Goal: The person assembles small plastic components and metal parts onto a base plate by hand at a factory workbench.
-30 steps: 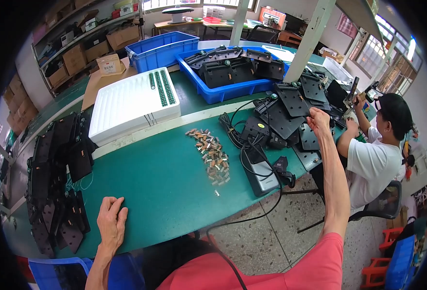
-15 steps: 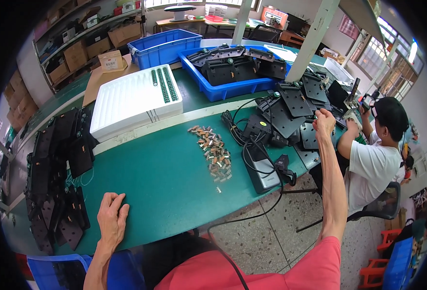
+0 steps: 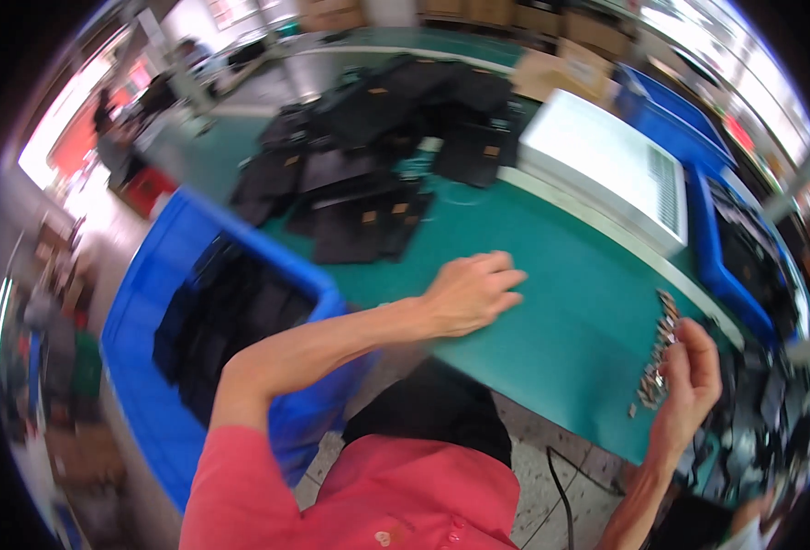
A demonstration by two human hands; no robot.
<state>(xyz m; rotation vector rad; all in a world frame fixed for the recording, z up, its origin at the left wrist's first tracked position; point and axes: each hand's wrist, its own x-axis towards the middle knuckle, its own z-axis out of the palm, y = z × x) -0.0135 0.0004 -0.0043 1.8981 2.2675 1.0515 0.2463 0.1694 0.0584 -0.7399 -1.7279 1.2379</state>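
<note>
My left hand (image 3: 472,295) rests on the green tabletop (image 3: 551,339) near its front edge, palm down. Its fingers are loosely bent and a little apart, and I see nothing in them. Over to the right, my right hand (image 3: 694,380) is raised beside a strip of small metal-and-brown parts (image 3: 652,385). Its thumb and fingers are drawn together; whatever lies between them is too small and blurred to name. At the far left of the table lies a spread pile of black flat plates (image 3: 359,115), some with small tan pieces on them.
A blue bin (image 3: 171,275) holding black pieces stands left of my body. Behind the table's pale divider are a white ribbed tray (image 3: 597,156), a blue crate (image 3: 675,115) and a blue tray of black parts (image 3: 712,238). More black plates (image 3: 762,403) crowd the right end.
The view has swung left, bringing the blue bin into sight. My right hand has left the black plates at the right and is now beside the small parts. My left hand stays on the tabletop.
</note>
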